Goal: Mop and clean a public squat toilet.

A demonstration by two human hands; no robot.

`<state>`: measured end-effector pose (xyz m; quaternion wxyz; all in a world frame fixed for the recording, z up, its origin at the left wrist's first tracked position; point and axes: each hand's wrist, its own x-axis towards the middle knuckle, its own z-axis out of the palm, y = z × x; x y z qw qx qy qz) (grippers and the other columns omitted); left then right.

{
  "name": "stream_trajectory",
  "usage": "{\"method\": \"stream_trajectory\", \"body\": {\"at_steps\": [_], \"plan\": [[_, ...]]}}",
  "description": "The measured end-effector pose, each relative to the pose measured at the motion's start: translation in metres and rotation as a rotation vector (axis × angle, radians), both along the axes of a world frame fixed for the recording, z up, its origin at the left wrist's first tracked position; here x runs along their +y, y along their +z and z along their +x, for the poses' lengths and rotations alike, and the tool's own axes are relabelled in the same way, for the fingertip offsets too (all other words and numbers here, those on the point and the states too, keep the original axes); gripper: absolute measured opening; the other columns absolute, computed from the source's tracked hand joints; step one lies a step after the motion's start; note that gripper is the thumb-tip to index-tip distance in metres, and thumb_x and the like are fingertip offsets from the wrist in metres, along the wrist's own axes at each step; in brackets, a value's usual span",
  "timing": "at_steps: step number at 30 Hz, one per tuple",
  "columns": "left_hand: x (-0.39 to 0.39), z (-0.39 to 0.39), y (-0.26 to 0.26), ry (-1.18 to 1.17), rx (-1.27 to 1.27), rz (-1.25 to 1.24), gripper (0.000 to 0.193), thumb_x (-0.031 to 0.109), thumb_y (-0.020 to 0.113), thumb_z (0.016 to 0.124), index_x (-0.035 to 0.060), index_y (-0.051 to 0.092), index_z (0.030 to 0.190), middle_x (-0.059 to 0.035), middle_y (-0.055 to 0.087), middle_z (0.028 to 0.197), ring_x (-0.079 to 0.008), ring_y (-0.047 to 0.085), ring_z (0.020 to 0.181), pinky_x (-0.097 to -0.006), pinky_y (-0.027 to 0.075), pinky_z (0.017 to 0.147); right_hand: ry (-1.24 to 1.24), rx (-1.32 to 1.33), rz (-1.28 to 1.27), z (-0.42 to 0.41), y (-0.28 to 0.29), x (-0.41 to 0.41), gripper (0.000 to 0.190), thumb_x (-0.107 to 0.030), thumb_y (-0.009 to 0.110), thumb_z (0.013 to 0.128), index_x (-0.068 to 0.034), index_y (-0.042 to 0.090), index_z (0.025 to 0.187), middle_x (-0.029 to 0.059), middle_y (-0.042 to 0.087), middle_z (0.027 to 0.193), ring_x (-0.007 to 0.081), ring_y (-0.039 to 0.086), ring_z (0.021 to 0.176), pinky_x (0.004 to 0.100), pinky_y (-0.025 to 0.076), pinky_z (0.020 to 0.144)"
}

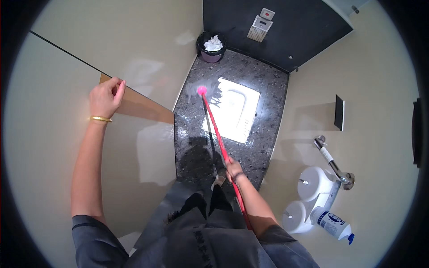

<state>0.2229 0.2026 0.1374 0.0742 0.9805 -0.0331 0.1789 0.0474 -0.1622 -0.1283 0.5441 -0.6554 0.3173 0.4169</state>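
My right hand [234, 170] is wrapped around a long red pole [217, 132], which slants away from my body. At its far end is a round pink head [202, 90], on the floor side of a white squat toilet [231, 110]. Dark strands or bristles fan out from the head over the toilet's left rim; blur hides whether this is a mop or a brush. My left hand [108, 97], with a gold bangle at the wrist, is raised by the left partition [140, 150]. Its fingers are curled in, nothing visible in them.
A lined waste bin [211, 57] with crumpled paper stands in the far left corner. The dark door [285, 30] closes the far end. On the right are a grab bar [330, 160], two paper dispensers [313, 184] and a white bottle [333, 222] with a blue cap. The speckled floor [268, 90] shines.
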Motion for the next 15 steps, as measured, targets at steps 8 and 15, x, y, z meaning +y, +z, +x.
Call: {"method": "stream_trajectory", "body": {"at_steps": [8,15], "plan": [[0.010,-0.005,-0.007,-0.036,-0.027,-0.011,0.023,0.027,0.057,0.081,0.0084,0.059,0.068,-0.0053,0.049,0.049,-0.0187,0.046,0.043,-0.0298,0.037,0.043,0.069,-0.016,0.088,-0.026,-0.026,0.058,0.032,-0.024,0.042,0.088,-0.016,0.040,0.119,0.0077,0.044,0.049,0.0182,0.047,0.034,0.0309,0.038,0.031],[0.005,-0.005,-0.006,0.112,0.037,0.225,0.035,0.041,0.044,0.086,0.0111,0.061,0.088,-0.0070,0.063,0.077,-0.0231,0.059,0.075,-0.0344,0.045,0.064,0.316,-0.022,0.001,-0.215,0.029,0.015,0.038,-0.027,0.045,0.087,-0.020,0.037,0.123,0.0098,0.054,0.060,0.0216,0.052,0.040,0.0333,0.043,0.039]]}}
